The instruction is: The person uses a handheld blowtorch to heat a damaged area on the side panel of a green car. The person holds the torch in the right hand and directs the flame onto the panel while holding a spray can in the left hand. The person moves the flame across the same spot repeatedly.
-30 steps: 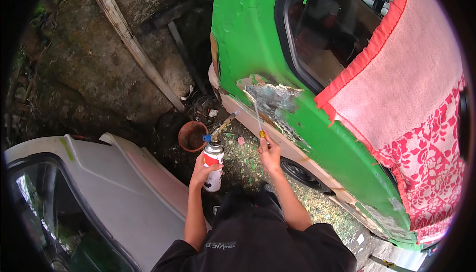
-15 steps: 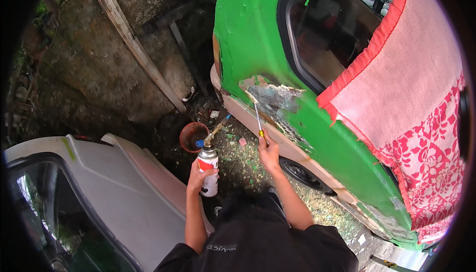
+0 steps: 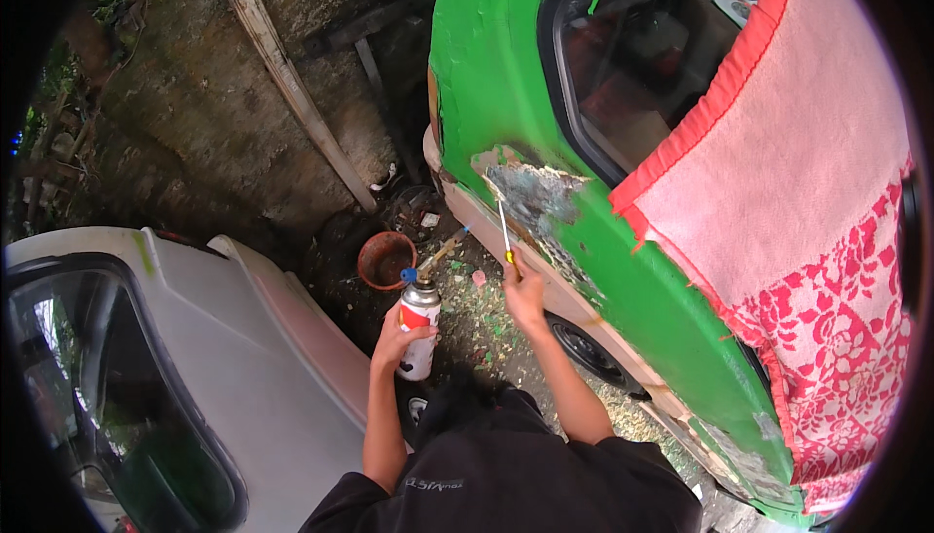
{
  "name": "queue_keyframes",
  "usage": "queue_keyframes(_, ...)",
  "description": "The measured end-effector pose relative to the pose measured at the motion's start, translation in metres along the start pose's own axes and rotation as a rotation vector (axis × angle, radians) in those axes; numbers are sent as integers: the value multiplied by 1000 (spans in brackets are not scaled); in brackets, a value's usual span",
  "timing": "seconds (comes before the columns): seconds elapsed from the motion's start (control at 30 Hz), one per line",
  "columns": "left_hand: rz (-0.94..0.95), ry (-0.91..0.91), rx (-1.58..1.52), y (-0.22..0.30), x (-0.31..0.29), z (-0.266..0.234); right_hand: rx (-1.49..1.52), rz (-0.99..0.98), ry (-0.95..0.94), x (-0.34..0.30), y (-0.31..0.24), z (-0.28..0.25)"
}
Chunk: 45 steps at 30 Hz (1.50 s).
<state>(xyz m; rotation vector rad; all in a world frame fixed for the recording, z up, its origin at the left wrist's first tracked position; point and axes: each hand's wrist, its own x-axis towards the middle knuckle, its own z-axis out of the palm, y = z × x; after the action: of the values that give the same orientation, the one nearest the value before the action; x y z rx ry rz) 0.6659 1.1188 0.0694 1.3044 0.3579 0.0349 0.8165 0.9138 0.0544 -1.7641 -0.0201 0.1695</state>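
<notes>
Blowtorch [image 3: 419, 338]: between grey car [image 3: 258, 329] and green car [image 3: 486, 76]; left hand [image 3: 391, 338] wrapped around its canister.
Burn risk: if lit, a swung nozzle [image 3: 446, 248] could catch the right hand [image 3: 525, 297].
Nozzle axis: slants up-right toward the pinkish sill [image 3: 470, 210].
Screwdriver-like tool [image 3: 505, 231]: yellow handle pinched in the right hand; shaft runs up, slightly left; tip at the bare patch [image 3: 545, 199], contact unclear.
Beyond: patterned towel [image 3: 739, 163].

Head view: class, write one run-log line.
left hand holds torch canister; right hand holds yellow-handled tool; tool at bare patch, contact unclear
</notes>
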Motion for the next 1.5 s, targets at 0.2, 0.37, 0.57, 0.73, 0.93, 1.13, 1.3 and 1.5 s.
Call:
queue_keyframes(0.2, 5, -18, -5, 4, -2, 9, 25, 25, -24, -6, 10, -16)
queue_keyframes(0.37, -24, -4, -13, 3, -3, 10, -147, -59, 15, -3, 20, -6)
queue_keyframes(0.57, -12, -22, 35, 8, 3, 6, -132, -195, 81, 7, 17, 7)
queue_keyframes(0.73, 107, -21, 87, -1, 17, -4, -17, -52, 10, 6, 24, -8)
queue_keyframes(0.93, 37, -34, 45, 7, 20, -7, -39, 49, -20, -8, 13, -17)
queue_keyframes(1.13, 22, -15, 64, 3, 25, -21, -62, -62, 50, 1, 17, 10)
queue_keyframes(1.3, -56, -4, 35, 17, 12, -26, -122, -8, 9, 9, 25, -4)
queue_keyframes(1.5, -36, 32, 6, 18, 5, -40, 10, -55, 92, -12, 42, -6)
